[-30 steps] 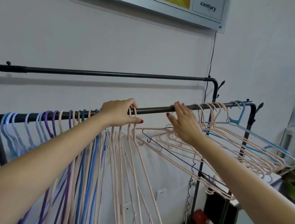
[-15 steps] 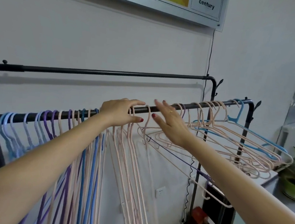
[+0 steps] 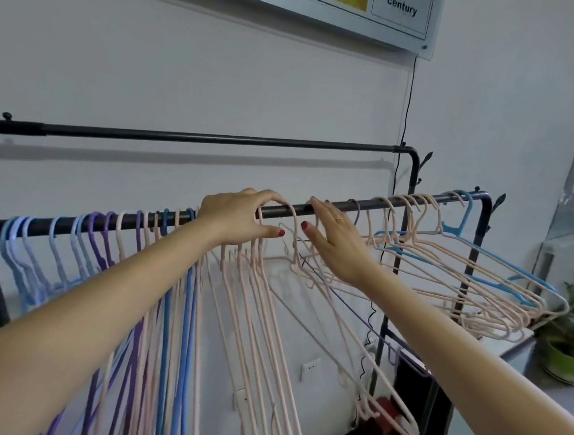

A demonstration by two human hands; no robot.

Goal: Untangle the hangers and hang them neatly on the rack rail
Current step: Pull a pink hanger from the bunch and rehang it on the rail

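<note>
**Sliding one pink hanger along the rail to join the tidy group**

Head view: both hands work at the middle of the front rail, close together but not touching. The left hand curls over the rail, its fingers around the hooks of the pink hangers that hang straight below; I cannot tell if it really grips them or only steadies them. The right hand is flat and open, the fingers spread, and it pushes against the hook of a single pink hanger just beside the left hand. It clamps on nothing.

To do this step well, I think the right hand should push the hook itself, not the shoulders, so that the hanger slides level and does not swing. The left hand should keep its group pressed together to leave place for the new one.

A tangled bunch waits at the right end of the rail, tilted almost flat, pink hangers with a blue hanger among them. One thin purple hanger crosses under the right wrist and may catch. At the left end, the blue and purple hangers already hang in order.

The hangers are thin wire shapes with a matt, probably non-slip coating, so they will drag on the smooth dark metal rail. The back rail is bare
</note>
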